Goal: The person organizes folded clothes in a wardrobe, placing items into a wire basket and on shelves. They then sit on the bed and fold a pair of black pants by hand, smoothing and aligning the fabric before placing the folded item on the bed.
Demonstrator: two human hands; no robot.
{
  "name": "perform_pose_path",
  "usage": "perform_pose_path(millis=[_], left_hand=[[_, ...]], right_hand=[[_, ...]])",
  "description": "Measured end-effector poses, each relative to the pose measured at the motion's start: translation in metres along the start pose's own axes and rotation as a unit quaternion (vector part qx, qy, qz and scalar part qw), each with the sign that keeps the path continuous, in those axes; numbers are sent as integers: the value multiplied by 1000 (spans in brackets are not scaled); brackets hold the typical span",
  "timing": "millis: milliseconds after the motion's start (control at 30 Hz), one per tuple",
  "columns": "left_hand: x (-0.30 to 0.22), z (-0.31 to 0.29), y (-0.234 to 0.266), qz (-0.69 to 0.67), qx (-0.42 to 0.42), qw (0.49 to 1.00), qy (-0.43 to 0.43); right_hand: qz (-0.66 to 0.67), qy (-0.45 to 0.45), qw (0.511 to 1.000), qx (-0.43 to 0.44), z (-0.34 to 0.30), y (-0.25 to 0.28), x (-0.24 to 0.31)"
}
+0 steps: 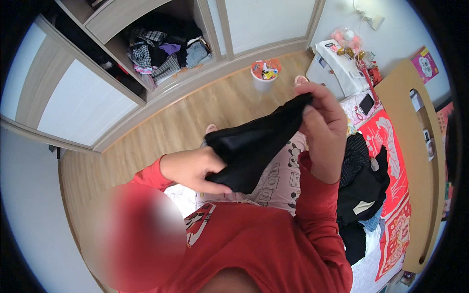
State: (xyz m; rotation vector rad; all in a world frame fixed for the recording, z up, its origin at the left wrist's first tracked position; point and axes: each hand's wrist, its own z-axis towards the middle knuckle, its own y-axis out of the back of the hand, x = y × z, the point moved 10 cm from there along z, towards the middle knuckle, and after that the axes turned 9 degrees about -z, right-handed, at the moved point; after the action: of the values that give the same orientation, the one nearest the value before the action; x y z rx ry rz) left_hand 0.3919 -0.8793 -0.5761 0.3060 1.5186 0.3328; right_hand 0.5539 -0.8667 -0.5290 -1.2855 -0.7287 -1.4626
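A piece of smooth black cloth [259,141], perhaps a small garment, is stretched between my hands above my lap. At its lower left end my left hand [190,168] grips it, thumb along the near edge and the other fingers partly hidden by the fabric. Higher up, my right hand [325,129] pinches the upper right corner between thumb and fingers. Pink patterned trousers [281,180] show beneath the cloth. To the right, a heap of dark clothes [359,195] lies on the bed, including a pinstriped piece [354,156].
An open wardrobe compartment [134,80] holds jumbled clothes at the far left. A white bin [263,84] with an orange liner stands on the wood floor [161,127]. Beyond my right hand are a white cabinet [325,73], a phone [366,103] and a headboard [408,195].
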Motion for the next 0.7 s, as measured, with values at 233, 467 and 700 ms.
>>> perform_pose_path(millis=[233,467,700], left_hand=[[-50,-35,-32,429,-13,894,-130],[-69,-57,-64,470,55,859,-194],[-28,-56,-12,540,-42,839,-55]], right_hand=[[-43,12,997,-63,2,32,-7],[-56,22,997,-38,8,41,-20],[10,5,996,-93,1,64,-17]])
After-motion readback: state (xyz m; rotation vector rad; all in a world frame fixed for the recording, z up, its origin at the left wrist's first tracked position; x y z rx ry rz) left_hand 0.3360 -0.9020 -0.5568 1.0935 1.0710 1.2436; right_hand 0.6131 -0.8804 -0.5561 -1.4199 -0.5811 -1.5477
